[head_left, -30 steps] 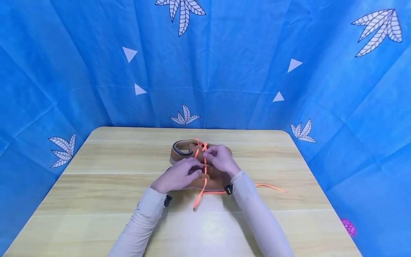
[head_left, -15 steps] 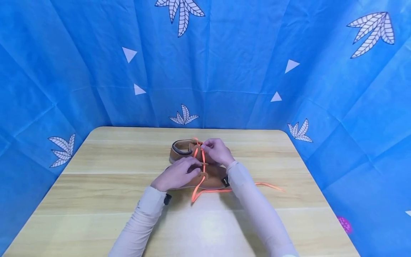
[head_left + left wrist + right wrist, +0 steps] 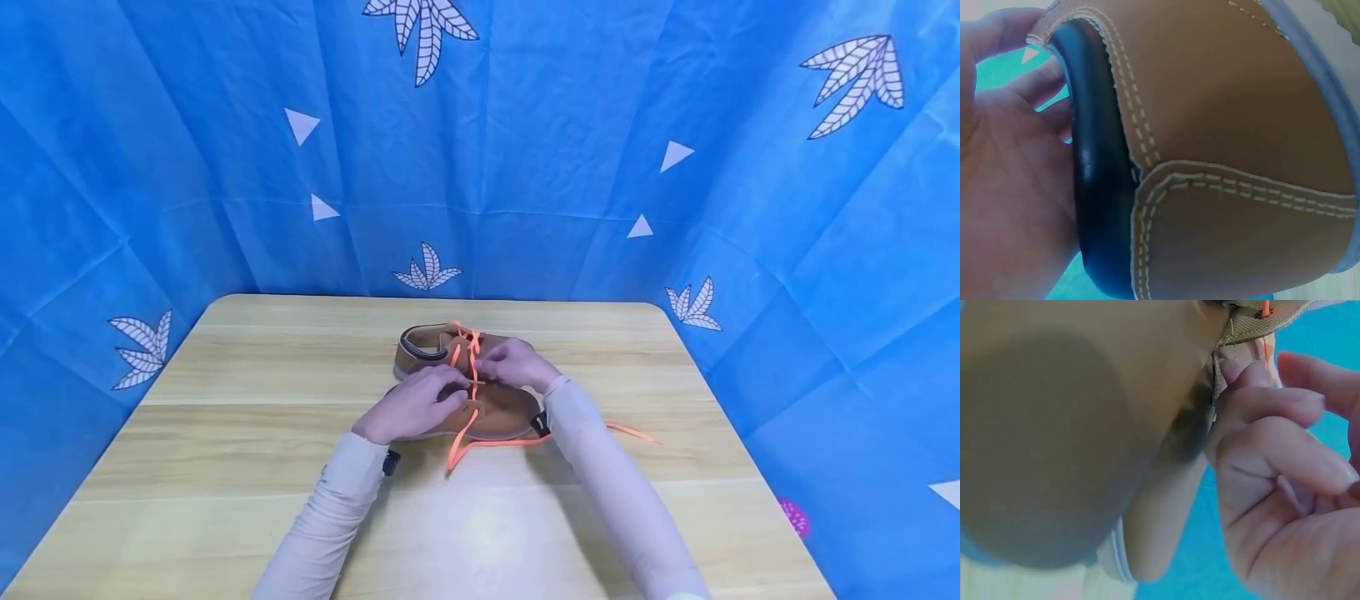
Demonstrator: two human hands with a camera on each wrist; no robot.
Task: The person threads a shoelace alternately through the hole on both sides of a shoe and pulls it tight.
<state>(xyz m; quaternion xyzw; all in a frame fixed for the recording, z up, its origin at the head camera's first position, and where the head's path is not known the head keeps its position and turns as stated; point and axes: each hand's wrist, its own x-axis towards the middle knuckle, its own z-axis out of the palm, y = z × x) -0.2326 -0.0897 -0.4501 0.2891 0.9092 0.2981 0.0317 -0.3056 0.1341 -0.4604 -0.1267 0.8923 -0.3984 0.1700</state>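
Note:
In the head view a brown leather shoe (image 3: 510, 408) lies side-on in front of a second brown shoe (image 3: 407, 360). An orange shoelace (image 3: 495, 442) runs through eyelets on the near shoe and trails in front of it on the table. My left hand (image 3: 412, 406) grips the near shoe at its opening; in the left wrist view the thumb is at the edge of the brown upper (image 3: 1222, 100), other fingers behind the dark padded collar (image 3: 1094, 181). At the far eyelet flap (image 3: 1266, 325), my right hand (image 3: 517, 367) has curled fingers, with thumb and fingertip close about the lace.
Both shoes stand on a light wooden table (image 3: 225, 467), toward its far side. A blue cloth (image 3: 480, 150) with leaf prints and triangles hangs behind and along the sides. One lace end (image 3: 636, 433) lies beyond my right forearm.
My right hand first moved away over the far shoe with the lace, then came back nearer and slightly right. The loose lace end in front shifted and shortened somewhat. My left hand stays about the same.

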